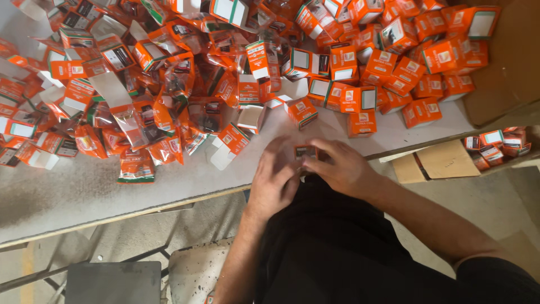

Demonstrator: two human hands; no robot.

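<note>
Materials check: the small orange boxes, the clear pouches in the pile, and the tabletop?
Orange boxes: thin printed cardboard, probably; open flaps show white insides. Clear pouches: glossy plastic film, crinkled with glare. Tabletop: matte grey speckled sheet, maybe laminate or painted board; unclear. Both hands, left and right, hold one small box.

Soft, even light over the grey table top [84,186], bright but not harsh, no single lamp showing itself. Up at eleven o'clock the clear plastic sleeves [126,121] in the heap catch small white glints; that's the only glare. The orange cardboard boxes [422,112] at one o'clock read crisp and saturated, with short, faint shadows beneath them. Down at six o'clock the black clothing [337,242] swallows the light, almost no detail there. The left hand [274,179] and right hand [337,166] are slightly smeared, soft at the fingertips. Wide-lens bending shows: the table edge bows, and the corners at seven and five o'clock go dimmer and softer.
</note>
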